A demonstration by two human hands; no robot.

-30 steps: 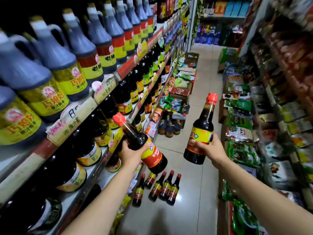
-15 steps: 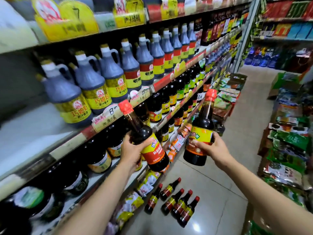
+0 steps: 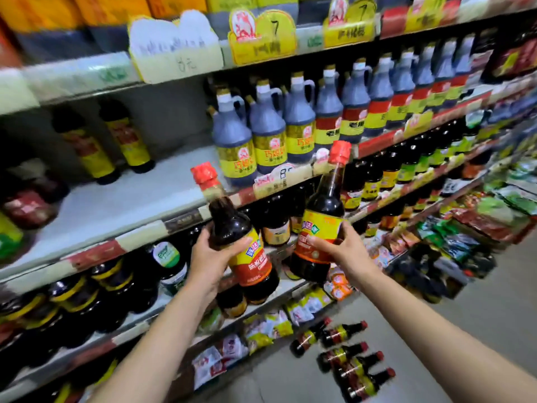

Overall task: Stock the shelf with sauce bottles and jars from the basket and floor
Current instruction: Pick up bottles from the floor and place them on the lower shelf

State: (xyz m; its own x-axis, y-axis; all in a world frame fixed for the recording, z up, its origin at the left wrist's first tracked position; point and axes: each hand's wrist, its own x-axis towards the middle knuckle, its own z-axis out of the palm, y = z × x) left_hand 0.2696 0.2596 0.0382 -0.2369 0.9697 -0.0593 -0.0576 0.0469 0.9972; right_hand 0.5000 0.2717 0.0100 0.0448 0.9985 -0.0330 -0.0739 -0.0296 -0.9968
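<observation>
Before shelf [image 3: 122, 205], left bottle [image 3: 232, 225], right bottle [image 3: 322, 205], fingers [image 3: 318, 243] curled round each

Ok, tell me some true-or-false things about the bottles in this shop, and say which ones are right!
1. The left hand holds a dark sauce bottle with a red cap. True.
2. The right hand is empty. False: it holds a second red-capped bottle.
3. Some small bottles lie on the floor. True.
4. The grey jugs with handles sit on the floor. False: they stand in a row on the shelf.
</observation>
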